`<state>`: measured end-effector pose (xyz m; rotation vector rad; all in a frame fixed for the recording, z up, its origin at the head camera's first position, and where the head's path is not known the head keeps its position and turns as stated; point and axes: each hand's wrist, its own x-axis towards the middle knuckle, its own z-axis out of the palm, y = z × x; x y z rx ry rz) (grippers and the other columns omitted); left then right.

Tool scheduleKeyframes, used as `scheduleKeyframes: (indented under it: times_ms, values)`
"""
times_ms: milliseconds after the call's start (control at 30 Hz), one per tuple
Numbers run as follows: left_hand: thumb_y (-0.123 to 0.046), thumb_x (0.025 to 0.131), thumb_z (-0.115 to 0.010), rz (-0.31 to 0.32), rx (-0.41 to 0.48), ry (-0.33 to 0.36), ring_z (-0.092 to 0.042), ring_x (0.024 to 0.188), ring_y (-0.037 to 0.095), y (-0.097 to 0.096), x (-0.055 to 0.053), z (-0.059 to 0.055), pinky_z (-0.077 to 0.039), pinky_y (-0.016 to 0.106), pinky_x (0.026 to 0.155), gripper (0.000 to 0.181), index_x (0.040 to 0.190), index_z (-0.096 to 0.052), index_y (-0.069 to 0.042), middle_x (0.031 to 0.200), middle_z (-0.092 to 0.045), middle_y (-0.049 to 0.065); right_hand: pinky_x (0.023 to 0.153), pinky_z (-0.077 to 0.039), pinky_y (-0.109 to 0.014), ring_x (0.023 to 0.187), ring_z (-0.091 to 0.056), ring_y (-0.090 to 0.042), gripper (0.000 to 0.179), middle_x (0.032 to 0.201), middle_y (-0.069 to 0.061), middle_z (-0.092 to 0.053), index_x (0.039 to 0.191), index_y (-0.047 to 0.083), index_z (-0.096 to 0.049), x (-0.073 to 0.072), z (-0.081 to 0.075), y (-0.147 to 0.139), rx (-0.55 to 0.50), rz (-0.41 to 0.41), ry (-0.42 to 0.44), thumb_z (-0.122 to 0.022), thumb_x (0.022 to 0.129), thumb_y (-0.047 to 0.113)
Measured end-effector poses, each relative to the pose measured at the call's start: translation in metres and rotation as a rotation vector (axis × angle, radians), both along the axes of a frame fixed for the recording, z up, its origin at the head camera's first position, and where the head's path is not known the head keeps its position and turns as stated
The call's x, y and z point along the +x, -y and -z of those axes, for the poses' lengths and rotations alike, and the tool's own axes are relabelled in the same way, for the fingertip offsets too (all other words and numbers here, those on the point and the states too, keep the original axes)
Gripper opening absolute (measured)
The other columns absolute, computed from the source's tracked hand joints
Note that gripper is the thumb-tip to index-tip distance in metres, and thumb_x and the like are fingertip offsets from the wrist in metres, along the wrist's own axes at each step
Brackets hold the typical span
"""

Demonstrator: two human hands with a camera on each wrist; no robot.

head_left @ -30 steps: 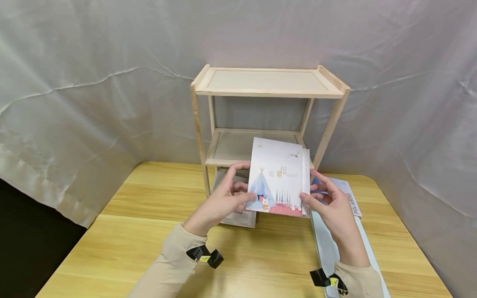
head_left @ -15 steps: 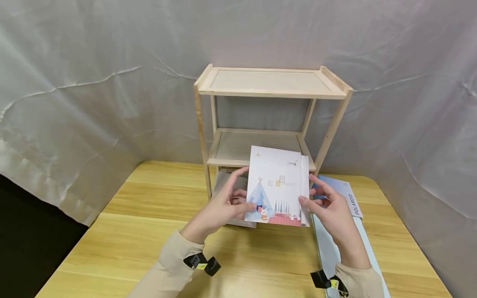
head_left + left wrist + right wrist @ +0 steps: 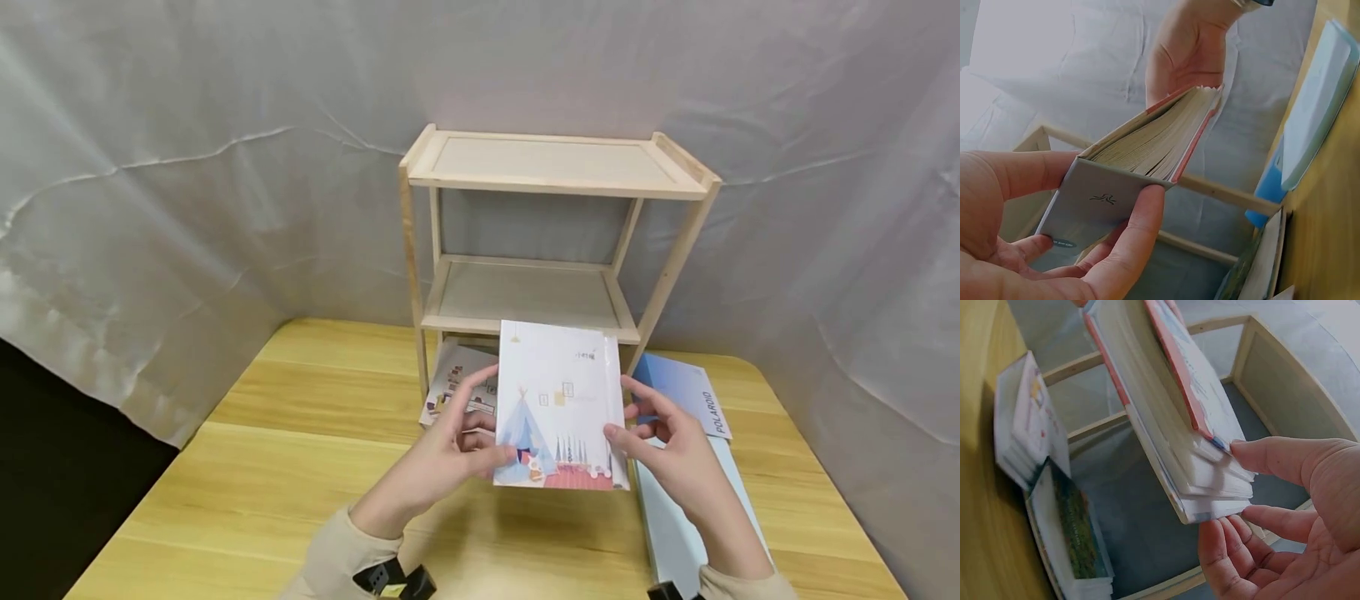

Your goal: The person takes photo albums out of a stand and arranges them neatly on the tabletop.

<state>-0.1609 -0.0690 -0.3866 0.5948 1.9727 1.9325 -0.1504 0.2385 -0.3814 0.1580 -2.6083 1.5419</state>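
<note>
A hardcover book (image 3: 558, 408) with a white cover, a blue tent drawing and a pink strip is held level-ish above the table, in front of the rack. My left hand (image 3: 450, 450) grips its spine side, thumb on the cover; the left wrist view shows the grey spine (image 3: 1104, 200) between thumb and fingers. At the opposite edge my right hand (image 3: 675, 446) pinches the book, thumb above and fingers below. In the right wrist view the loose page edges (image 3: 1210, 475) fan slightly apart near that thumb.
A wooden rack (image 3: 540, 158) with shelves stands behind. Low at its left lies an illustrated book (image 3: 461, 375); a dark green book (image 3: 1079, 531) shows in the right wrist view. At right, a blue POLAROID item (image 3: 682, 387) lies by a pale blue box (image 3: 671, 517) on the wooden table (image 3: 247, 467).
Both hands have lowered the book toward me, away from the rack's middle shelf. More of the illustrated book low at the rack's left now shows. Both hands keep their hold.
</note>
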Motion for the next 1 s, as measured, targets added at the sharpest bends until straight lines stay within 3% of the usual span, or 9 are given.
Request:
scheduleKeyframes:
  times_ms: [167, 367, 500, 733, 1000]
  values:
    - [-0.009, 0.095, -0.080, -0.002, -0.016, 0.032, -0.070, 0.094, 0.017, 0.000, 0.011, 0.010, -0.061, 0.029, 0.076, 0.096, 0.168, -0.024, -0.038, 0.118, -0.066, 0.015, 0.064, -0.052, -0.023, 0.087, -0.060, -0.010, 0.072, 0.121, -0.014, -0.059, 0.160, 0.011, -0.049, 0.009, 0.012, -0.001, 0.006, 0.014, 0.072, -0.082, 0.097, 0.021]
    - [-0.007, 0.095, -0.080, 0.007, 0.023, 0.097, -0.071, 0.095, 0.017, 0.002, 0.019, 0.023, -0.062, 0.030, 0.077, 0.097, 0.168, -0.025, -0.038, 0.121, -0.064, 0.017, 0.063, -0.048, -0.022, 0.087, -0.059, -0.009, 0.074, 0.122, -0.013, -0.059, 0.160, 0.010, -0.048, 0.012, 0.030, -0.002, 0.000, 0.029, 0.152, -0.083, 0.096, 0.021]
    - [-0.006, 0.095, -0.079, 0.019, 0.035, 0.104, -0.071, 0.095, 0.017, 0.002, 0.020, 0.030, -0.062, 0.028, 0.078, 0.097, 0.169, -0.024, -0.036, 0.124, -0.063, 0.018, 0.063, -0.049, -0.022, 0.085, -0.059, -0.009, 0.074, 0.119, -0.013, -0.058, 0.159, 0.010, -0.049, 0.011, 0.040, -0.003, -0.028, 0.024, 0.153, -0.084, 0.095, 0.019]
    - [-0.011, 0.095, -0.081, 0.002, -0.011, 0.143, -0.072, 0.098, 0.018, -0.002, 0.021, 0.039, -0.063, 0.032, 0.082, 0.095, 0.166, -0.027, -0.045, 0.124, -0.061, 0.017, 0.067, -0.058, -0.023, 0.082, -0.059, -0.008, 0.075, 0.111, -0.012, -0.058, 0.159, 0.008, -0.047, 0.008, 0.049, -0.009, -0.074, 0.011, 0.172, -0.084, 0.094, 0.017]
    - [-0.006, 0.095, -0.079, 0.034, 0.042, 0.188, -0.072, 0.093, 0.016, -0.011, 0.020, 0.053, -0.064, 0.028, 0.078, 0.096, 0.167, -0.027, -0.042, 0.120, -0.062, 0.015, 0.072, -0.065, -0.028, 0.083, -0.058, -0.010, 0.077, 0.107, -0.009, -0.062, 0.161, 0.005, -0.042, 0.008, 0.054, -0.022, -0.035, -0.006, 0.277, -0.082, 0.096, 0.020]
